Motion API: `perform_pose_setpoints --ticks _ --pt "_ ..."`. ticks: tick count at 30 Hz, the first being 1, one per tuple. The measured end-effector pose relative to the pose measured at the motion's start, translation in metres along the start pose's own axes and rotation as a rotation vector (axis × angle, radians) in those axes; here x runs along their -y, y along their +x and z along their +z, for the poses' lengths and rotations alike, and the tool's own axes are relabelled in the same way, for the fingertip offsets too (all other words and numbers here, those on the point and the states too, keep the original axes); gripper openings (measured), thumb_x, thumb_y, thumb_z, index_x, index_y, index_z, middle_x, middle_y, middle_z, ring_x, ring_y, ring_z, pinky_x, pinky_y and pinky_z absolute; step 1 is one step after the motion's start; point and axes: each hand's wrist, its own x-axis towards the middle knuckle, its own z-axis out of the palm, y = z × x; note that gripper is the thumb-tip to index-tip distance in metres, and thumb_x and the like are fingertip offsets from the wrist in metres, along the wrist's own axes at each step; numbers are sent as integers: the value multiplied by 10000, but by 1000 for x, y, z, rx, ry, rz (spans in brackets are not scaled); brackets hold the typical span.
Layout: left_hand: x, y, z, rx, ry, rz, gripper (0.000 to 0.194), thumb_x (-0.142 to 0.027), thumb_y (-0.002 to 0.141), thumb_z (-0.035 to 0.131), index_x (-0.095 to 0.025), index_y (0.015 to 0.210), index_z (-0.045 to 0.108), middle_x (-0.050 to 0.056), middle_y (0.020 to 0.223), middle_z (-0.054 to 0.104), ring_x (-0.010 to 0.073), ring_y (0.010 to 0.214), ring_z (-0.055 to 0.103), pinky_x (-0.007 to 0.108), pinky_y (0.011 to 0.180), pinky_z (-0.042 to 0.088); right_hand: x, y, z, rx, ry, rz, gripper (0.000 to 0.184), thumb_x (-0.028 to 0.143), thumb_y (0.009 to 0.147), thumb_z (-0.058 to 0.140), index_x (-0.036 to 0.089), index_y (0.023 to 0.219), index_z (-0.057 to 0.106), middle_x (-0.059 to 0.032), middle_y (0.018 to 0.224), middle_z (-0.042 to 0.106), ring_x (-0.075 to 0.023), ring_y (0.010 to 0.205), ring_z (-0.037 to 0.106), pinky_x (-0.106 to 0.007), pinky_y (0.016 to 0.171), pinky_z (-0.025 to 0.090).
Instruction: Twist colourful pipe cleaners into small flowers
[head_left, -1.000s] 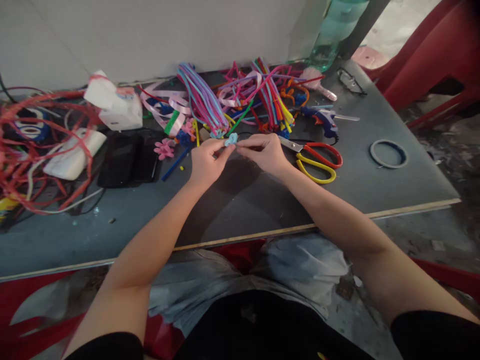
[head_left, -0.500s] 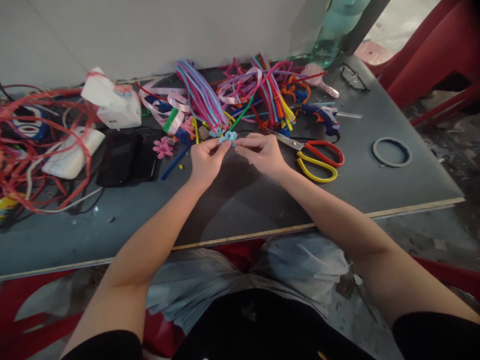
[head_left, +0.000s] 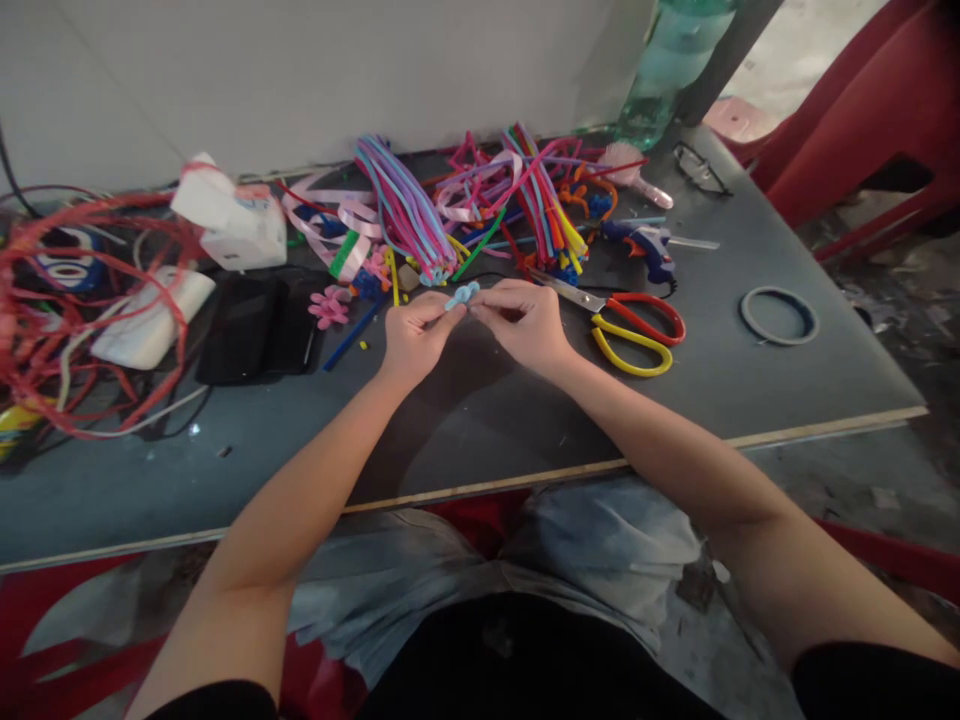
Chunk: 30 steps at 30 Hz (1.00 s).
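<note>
A small light-blue pipe-cleaner flower (head_left: 463, 294) is pinched between both hands above the table. My left hand (head_left: 417, 340) grips its left side with thumb and forefinger. From the other side, the fingertips of my right hand (head_left: 527, 322) press on it; part of the flower is hidden by them. Just behind lie bundled pipe cleaners (head_left: 409, 205) in pink, purple and blue, and a second bundle (head_left: 544, 200) in red, orange and yellow. A pink pipe-cleaner flower (head_left: 330, 307) rests left of my left hand. Scissors (head_left: 634, 325) with red and yellow handles lie right of my right hand.
A blue glue gun (head_left: 643, 245), a grey tape ring (head_left: 780, 316) and glasses (head_left: 701, 168) are on the right. To the left are dark phones (head_left: 244, 330), a white box (head_left: 244, 228) and tangled red string (head_left: 97, 210). A green bottle (head_left: 660, 90) stands behind.
The light-blue flower has tilted, so its loops show more edge-on than before. Both hands still pinch it at nearly the same place. The whole view has shifted slightly.
</note>
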Motion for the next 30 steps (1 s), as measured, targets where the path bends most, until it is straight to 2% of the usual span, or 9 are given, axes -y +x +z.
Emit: perform_pose_setpoints --ticks 3,5,8,11,14,18,22,26,30 --pt "3 1 -3 11 -47 -4 408 -586 918 668 -227 795 817 44 806 795 163 766 725 311 739 588 0 1 -1 21 36 56 166 316 885 685 187 853 784 -17 779 722 -106 641 586 -255 599 448" --pt "5 3 -5 4 -22 49 337 -540 934 671 -245 883 828 49 903 815 175 848 749 325 803 600 -3 3 -3 -24 47 87 230 388 873 709 194 973 780 -20 834 737 -119 695 619 -254 615 478" --pt "8 8 -9 19 81 178 279 -463 972 646 -246 981 820 54 993 818 182 942 752 335 885 591 -8 7 -7 -87 -33 -37 343 464 870 730 234 1124 757 -40 1002 743 -172 917 667 -321 792 543" --pt "9 12 -12 50 195 254 330 -477 990 608 -217 928 802 52 900 806 183 897 733 335 859 581 -15 11 -11 -23 -148 -214 234 454 900 712 250 987 784 -49 1016 727 -211 1006 659 -421 950 523" --pt "8 14 -15 108 238 281 390 -525 982 596 -206 861 786 51 842 785 180 857 716 332 830 572 -17 13 -13 34 -176 -252 219 410 951 648 235 905 772 -59 1000 713 -217 993 654 -448 962 516" --pt "6 15 -17 191 135 174 435 -584 936 639 -203 783 785 60 811 771 179 829 718 318 792 569 -13 16 -18 174 -99 -209 262 428 984 600 226 927 757 -81 1065 689 -219 1039 639 -449 999 506" --pt "5 15 -17 314 -76 -24 452 -652 845 713 -214 781 802 69 846 786 179 801 730 309 760 576 -13 22 -26 287 83 -83 377 595 898 681 232 926 778 -100 1224 628 -228 1126 595 -420 980 521" --pt "-2 14 -17 422 -196 -84 425 -655 797 762 -235 805 823 71 865 804 198 827 751 322 778 597 -17 25 -30 497 399 120 477 674 787 761 207 885 785 -87 1157 656 -203 1082 614 -366 900 551" --pt "-8 13 -17 459 -257 -170 494 -708 750 769 -223 822 836 82 848 811 221 805 769 318 738 611 -16 21 -21 512 609 266 482 648 690 852 189 807 767 -65 1083 656 -161 965 623 -333 871 553"
